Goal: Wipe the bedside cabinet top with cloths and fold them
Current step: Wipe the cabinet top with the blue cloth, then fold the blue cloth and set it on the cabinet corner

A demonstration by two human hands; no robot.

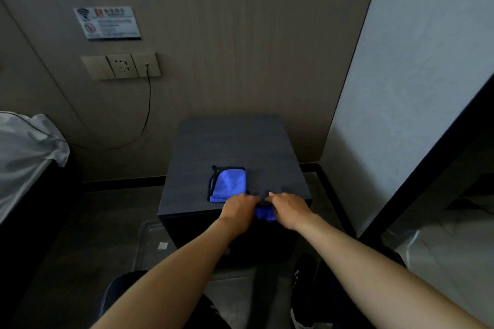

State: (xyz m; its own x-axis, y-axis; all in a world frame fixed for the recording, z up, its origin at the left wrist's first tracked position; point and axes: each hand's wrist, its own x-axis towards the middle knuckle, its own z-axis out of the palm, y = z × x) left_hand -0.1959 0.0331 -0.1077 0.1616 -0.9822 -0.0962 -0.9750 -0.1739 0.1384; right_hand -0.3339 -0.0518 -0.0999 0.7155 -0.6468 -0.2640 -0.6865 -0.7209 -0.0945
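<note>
1. the left hand (238, 209) lies palm down at the front edge of the bedside cabinet top (235, 141), fingers curled together onto a second cloth (265, 212).
2. the right hand (290, 207) lies just beside it, also palm down, its fingers closed on the same cloth; the two hands nearly touch at the fingertips.
3. the second cloth is blue on the part showing between the wrists, where it hangs over the front edge of the top; a darker part lies on the top just beyond the fingers, and its shape is hard to make out in the dim light.
4. a folded blue cloth (227, 185) with a dark trim and a small loop lies flat on the top, left of the hands and near the front edge; its near right corner is touching or just under the left hand's fingers.
5. the rest of the dark cabinet top, toward its back edge and right side, carries nothing else that can be seen.
6. the cabinet stands against a wood-grain wall; to its left, a socket panel (121, 66) is mounted on the wall with a black cable (147, 104) hanging from it.
7. above the panel is a small notice sign (107, 23) with a wifi mark.
8. a bed with white bedding (26, 147) shows at the left edge of the view.
9. both bare forearms reach in from the bottom of the view, over a dark floor.
</note>
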